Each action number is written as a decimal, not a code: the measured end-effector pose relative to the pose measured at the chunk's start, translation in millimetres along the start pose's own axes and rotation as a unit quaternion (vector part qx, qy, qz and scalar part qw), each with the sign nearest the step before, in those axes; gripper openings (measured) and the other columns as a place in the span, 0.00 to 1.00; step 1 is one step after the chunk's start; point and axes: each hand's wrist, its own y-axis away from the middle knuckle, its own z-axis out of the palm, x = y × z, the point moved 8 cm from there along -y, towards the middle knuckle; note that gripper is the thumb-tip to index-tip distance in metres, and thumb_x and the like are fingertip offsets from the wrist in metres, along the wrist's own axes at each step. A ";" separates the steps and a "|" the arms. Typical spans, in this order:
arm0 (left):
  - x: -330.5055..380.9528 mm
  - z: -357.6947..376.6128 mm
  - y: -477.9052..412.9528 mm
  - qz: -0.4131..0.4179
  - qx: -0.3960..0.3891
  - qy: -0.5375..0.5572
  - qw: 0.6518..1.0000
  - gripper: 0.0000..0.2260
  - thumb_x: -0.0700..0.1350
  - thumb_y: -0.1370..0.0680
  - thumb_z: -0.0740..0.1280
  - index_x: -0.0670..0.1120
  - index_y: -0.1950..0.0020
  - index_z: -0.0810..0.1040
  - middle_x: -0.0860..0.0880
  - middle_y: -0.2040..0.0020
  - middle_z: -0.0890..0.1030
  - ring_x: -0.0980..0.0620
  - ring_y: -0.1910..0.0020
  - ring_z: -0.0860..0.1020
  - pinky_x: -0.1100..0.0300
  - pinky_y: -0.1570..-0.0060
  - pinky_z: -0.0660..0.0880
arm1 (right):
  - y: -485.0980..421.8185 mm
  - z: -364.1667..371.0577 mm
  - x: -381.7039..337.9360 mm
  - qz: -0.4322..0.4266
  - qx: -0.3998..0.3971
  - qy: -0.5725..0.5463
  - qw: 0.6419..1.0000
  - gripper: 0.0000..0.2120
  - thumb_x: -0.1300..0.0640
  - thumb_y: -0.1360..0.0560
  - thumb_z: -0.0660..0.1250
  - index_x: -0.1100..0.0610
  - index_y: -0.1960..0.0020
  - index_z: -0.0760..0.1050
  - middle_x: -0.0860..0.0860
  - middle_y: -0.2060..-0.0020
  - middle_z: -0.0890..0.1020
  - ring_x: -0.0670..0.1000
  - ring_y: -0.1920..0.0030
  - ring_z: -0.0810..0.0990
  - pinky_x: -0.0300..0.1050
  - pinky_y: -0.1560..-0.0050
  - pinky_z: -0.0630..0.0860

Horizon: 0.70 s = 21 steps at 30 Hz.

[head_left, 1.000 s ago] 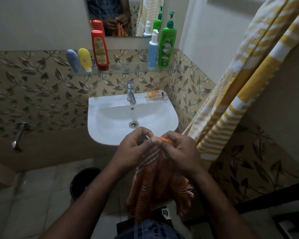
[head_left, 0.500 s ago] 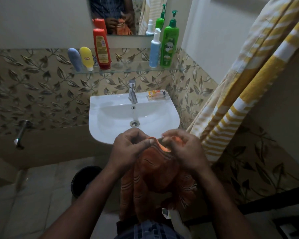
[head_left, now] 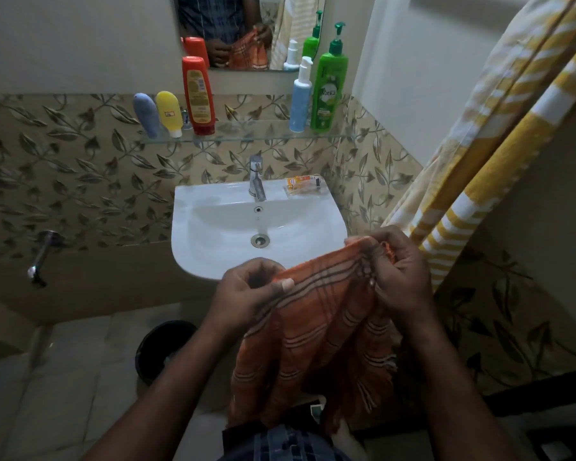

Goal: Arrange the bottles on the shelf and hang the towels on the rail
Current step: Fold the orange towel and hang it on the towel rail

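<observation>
head: orange towel (head_left: pixel 313 327) wider than before

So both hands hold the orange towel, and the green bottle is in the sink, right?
Not quite. The left hand and right hand do hold the orange towel, but the head view shows the green bottle on the glass shelf, not in the sink.

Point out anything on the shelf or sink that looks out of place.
A small orange packet lies on the sink's back rim, right of the tap, not up on the glass shelf with the bottles. Nothing looks spilled or damaged.
</observation>
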 end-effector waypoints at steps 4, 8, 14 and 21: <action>13.9 -5.2 -5.9 0.014 0.050 0.014 0.999 0.07 0.33 0.25 0.76 0.43 0.58 0.81 0.48 0.62 0.84 0.51 0.61 0.82 0.58 0.57 0.81 | 8.1 19.8 -1.9 0.019 -0.026 0.019 0.999 0.05 0.48 0.22 0.68 0.48 0.52 0.81 0.43 0.58 0.84 0.44 0.57 0.83 0.52 0.52 0.81; 24.0 10.0 -6.3 0.053 0.029 -0.015 0.998 0.04 0.32 0.25 0.76 0.37 0.55 0.82 0.49 0.64 0.84 0.53 0.63 0.82 0.61 0.61 0.80 | 25.7 55.9 -9.4 0.041 -0.161 0.068 0.984 0.20 0.33 0.32 0.72 0.45 0.49 0.85 0.42 0.58 0.87 0.42 0.59 0.85 0.45 0.55 0.82; 15.6 18.9 -10.3 0.030 -0.032 -0.040 0.998 0.15 0.49 0.25 0.78 0.38 0.56 0.81 0.46 0.63 0.81 0.52 0.63 0.79 0.59 0.61 0.76 | 20.4 54.8 -28.4 -0.061 -0.135 0.082 0.986 0.11 0.43 0.27 0.74 0.51 0.57 0.84 0.43 0.66 0.83 0.44 0.63 0.82 0.50 0.60 0.79; -14.0 17.3 3.9 -0.020 -0.095 -0.072 0.993 0.14 0.48 0.24 0.75 0.37 0.49 0.82 0.44 0.52 0.88 0.47 0.53 0.84 0.45 0.46 0.81 | -2.3 -0.4 4.5 0.027 0.036 -0.054 0.998 0.09 0.40 0.24 0.73 0.45 0.53 0.82 0.52 0.54 0.86 0.58 0.51 0.85 0.66 0.46 0.82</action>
